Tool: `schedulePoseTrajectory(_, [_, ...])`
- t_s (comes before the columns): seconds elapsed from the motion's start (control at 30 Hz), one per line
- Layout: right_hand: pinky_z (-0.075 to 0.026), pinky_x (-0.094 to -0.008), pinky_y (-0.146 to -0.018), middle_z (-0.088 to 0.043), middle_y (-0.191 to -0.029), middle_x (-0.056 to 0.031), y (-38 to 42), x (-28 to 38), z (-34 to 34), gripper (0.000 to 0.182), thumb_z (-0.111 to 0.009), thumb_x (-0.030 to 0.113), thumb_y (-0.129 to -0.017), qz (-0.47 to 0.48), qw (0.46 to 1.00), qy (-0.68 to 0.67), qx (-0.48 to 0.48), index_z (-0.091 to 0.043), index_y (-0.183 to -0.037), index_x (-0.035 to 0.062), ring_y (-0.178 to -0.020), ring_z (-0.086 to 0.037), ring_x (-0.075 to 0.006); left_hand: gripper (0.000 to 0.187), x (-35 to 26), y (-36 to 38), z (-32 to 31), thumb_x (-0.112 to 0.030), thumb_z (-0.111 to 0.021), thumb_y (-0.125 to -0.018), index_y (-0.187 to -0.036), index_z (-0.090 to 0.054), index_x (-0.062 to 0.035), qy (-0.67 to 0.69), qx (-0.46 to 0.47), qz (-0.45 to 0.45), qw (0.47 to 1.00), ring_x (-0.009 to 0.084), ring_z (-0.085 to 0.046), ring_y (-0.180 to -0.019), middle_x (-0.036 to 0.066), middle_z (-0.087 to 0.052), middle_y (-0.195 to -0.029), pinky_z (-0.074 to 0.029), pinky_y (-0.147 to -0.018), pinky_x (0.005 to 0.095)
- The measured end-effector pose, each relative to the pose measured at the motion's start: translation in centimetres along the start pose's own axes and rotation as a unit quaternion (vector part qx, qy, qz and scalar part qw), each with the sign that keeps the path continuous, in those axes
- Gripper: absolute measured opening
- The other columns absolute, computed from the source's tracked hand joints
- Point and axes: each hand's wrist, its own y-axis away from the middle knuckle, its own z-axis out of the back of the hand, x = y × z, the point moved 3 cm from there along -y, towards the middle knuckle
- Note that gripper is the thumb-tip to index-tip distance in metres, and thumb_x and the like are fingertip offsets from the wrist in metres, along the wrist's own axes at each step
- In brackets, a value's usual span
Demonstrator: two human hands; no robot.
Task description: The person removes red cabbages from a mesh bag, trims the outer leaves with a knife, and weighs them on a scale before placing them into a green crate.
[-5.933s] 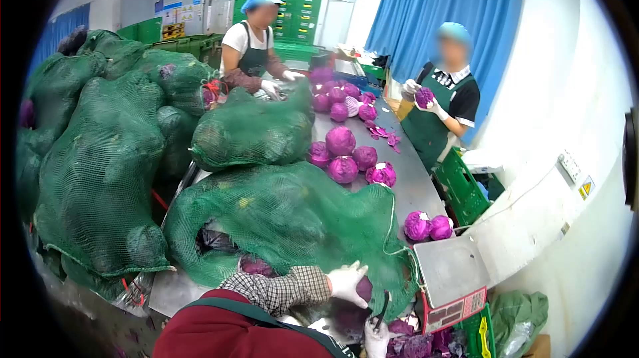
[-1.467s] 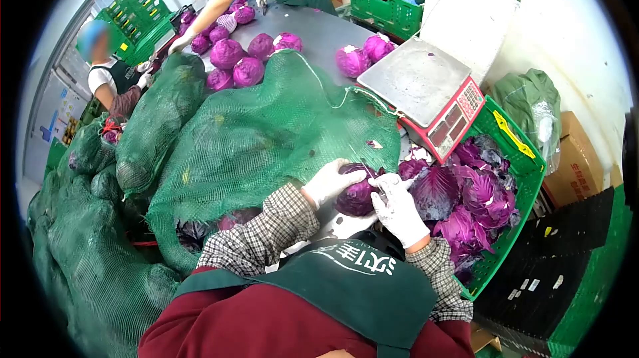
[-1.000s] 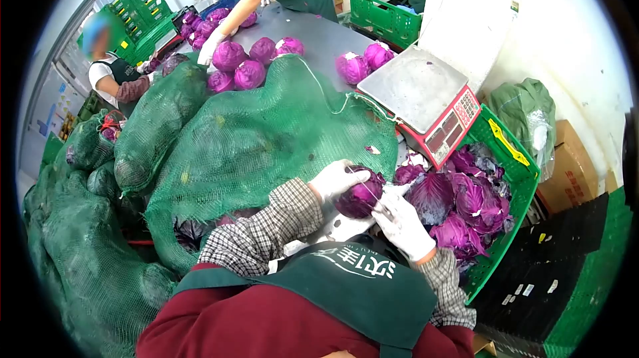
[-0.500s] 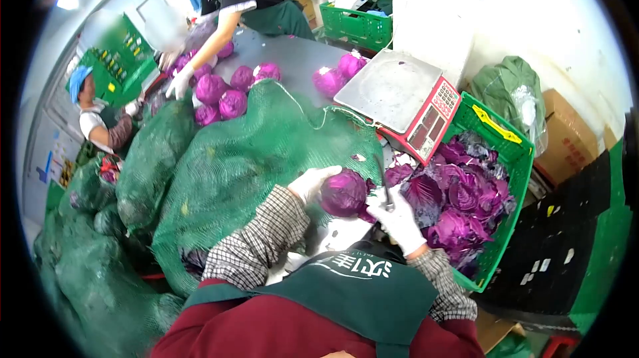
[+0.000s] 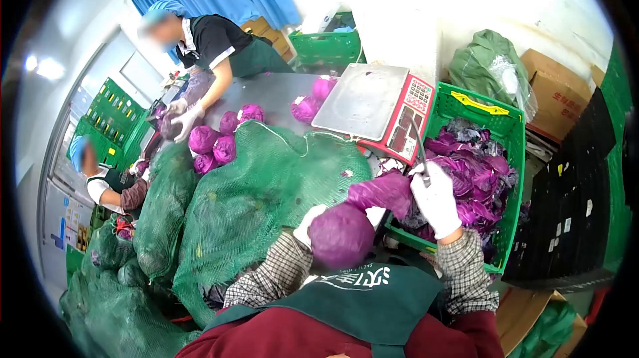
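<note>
From where I stand, the step in hand looks like stripping outer leaves from a purple cabbage head (image 5: 341, 237). The head is held up in front of the apron, just beyond the near edge of a big green net sack (image 5: 266, 185), and one loose leaf (image 5: 386, 193) stretches from its top across to the person's other hand. To my eye, the next move calls for a steady head on one side and a firm pull on the other, with the knife (image 5: 419, 140) tip kept clear; a brittle leaf could tear short.

The left grip (image 5: 307, 226) cups the head from its far left side, palm against it; most of the fingers are hidden behind the cabbage, so I can't count how many bear on it. The right grip (image 5: 436, 201) is closed around the knife, its blade pointing up and away in front of the red scale (image 5: 363, 102). The leaf's far end meets those same fingers, seemingly pinched there, though I can't make out exactly how. Just beside that hand sits a green crate (image 5: 509, 135) heaped with purple leaves (image 5: 472, 185).
</note>
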Motion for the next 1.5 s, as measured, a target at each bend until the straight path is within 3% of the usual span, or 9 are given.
schedulePoseTrajectory(0.13, [-0.049, -0.0328, -0.069, -0.061, -0.088, -0.0087, 0.2, -7.8, 2.5, 0.020, -0.064, 0.009, -0.084, 0.087, 0.959, 0.258, -0.075, -0.061, -0.103, 0.0015, -0.081, -0.060, -0.0177, 0.052, 2.6, -2.1, 3.2, -0.042, -0.048, -0.093, -0.128, -0.050, -0.0047, 0.037, 0.113, 0.001, 0.993, 0.0298, -0.058, -0.110, 0.017, -0.058, -0.121, -0.047, -0.096, 0.0447])
schedulePoseTrajectory(0.23, [-0.044, -0.0233, -0.051, -0.062, -0.090, -0.0026, 2.3, -0.4, 1.0, 0.042, -0.070, 0.011, -0.082, -0.294, 0.927, -0.226, 0.065, -0.058, -0.121, 0.0032, -0.058, -0.054, -0.0079, 0.052, 2.6, -1.4, 1.5, -0.042, -0.047, -0.093, -0.128, -0.050, -0.0031, 0.019, 0.116, -0.006, 0.993, 0.0293, -0.058, -0.111, 0.018, -0.057, -0.122, -0.046, -0.097, 0.0436])
schedulePoseTrajectory(0.5, [-0.044, -0.0252, -0.051, -0.055, -0.076, -0.0037, 4.4, 5.2, -5.4, 0.032, -0.063, 0.017, -0.092, -0.267, 0.833, -0.300, 0.380, -0.055, -0.119, 0.0027, -0.061, -0.052, -0.0115, 0.048, 2.1, 0.1, -4.2, -0.035, -0.045, -0.094, -0.125, -0.050, 0.0012, -0.045, 0.185, 0.022, 0.981, 0.0265, -0.058, -0.112, 0.019, -0.057, -0.122, -0.046, -0.097, 0.0387])
schedulePoseTrajectory(0.63, [-0.051, -0.0339, -0.066, -0.060, -0.084, -0.0120, 2.8, 5.0, -4.9, 0.021, -0.064, 0.015, -0.088, 0.162, 0.969, 0.009, 0.184, -0.061, -0.101, -0.0019, -0.071, -0.062, -0.0239, 0.066, 2.7, 0.8, -8.3, -0.042, -0.053, -0.087, -0.133, -0.037, 0.0031, -0.198, 0.320, 0.058, 0.925, 0.0312, -0.054, -0.117, 0.022, -0.053, -0.127, -0.042, -0.100, 0.0411])
schedulePoseTrajectory(0.83, [-0.051, -0.0365, -0.075, -0.062, -0.090, -0.0166, -0.2, 1.4, -1.2, 0.017, -0.064, 0.013, -0.086, 0.024, 0.983, 0.181, 0.008, -0.062, -0.098, 0.0014, -0.084, -0.063, -0.0331, 0.103, 1.3, -1.6, -7.0, -0.057, -0.062, -0.079, -0.148, -0.016, 0.0042, -0.337, 0.411, 0.030, 0.847, 0.0412, -0.045, -0.128, 0.029, -0.044, -0.138, -0.033, -0.108, 0.0476])
schedulePoseTrajectory(1.0, [-0.050, -0.0237, -0.059, -0.056, -0.130, -0.0112, 1.9, -2.1, 1.5, 0.042, -0.067, 0.012, -0.087, -0.244, 0.958, -0.130, 0.069, -0.055, -0.124, -0.0018, -0.070, -0.060, -0.0118, 0.074, 1.6, -0.1, -1.1, -0.044, -0.051, -0.092, -0.146, -0.026, -0.0015, -0.039, 0.143, 0.046, 0.988, 0.0354, -0.050, -0.124, 0.025, -0.047, -0.137, -0.036, -0.107, 0.0437])
schedulePoseTrajectory(1.17, [-0.040, -0.0202, -0.049, -0.051, -0.075, 0.0039, 3.7, 2.3, -4.9, 0.047, -0.064, 0.023, -0.090, -0.273, 0.875, -0.273, 0.293, -0.054, -0.130, 0.0007, -0.053, -0.048, -0.0045, 0.062, 0.1, -0.1, -3.7, -0.049, -0.047, -0.094, -0.136, -0.043, -0.0029, -0.378, -0.047, -0.160, 0.910, 0.0303, -0.053, -0.122, 0.018, -0.051, -0.135, -0.040, -0.104, 0.0507])
schedulePoseTrajectory(1.33, [-0.040, -0.0219, -0.047, -0.055, -0.075, 0.0002, 6.3, -2.3, -7.5, 0.049, -0.063, 0.026, -0.093, -0.357, 0.831, -0.351, 0.241, -0.050, -0.132, 0.0005, -0.048, -0.048, -0.0060, 0.076, -2.0, 2.4, -1.8, -0.060, -0.050, -0.090, -0.137, -0.043, -0.0018, -0.098, -0.068, -0.050, 0.992, 0.0288, -0.049, -0.125, 0.015, -0.054, -0.132, -0.038, -0.106, 0.0473])
schedulePoseTrajectory(1.5, [-0.041, -0.0230, -0.046, -0.058, -0.073, -0.0007, 9.3, -3.6, -9.4, 0.044, -0.066, 0.016, -0.090, -0.346, 0.838, -0.332, 0.258, -0.051, -0.128, -0.0009, -0.047, -0.048, -0.0058, 0.065, -3.2, 1.3, 0.1, -0.023, -0.075, -0.082, -0.133, -0.046, 0.0043, -0.372, -0.302, -0.383, 0.790, 0.0188, -0.055, -0.114, 0.012, -0.059, -0.124, -0.042, -0.101, 0.0332])
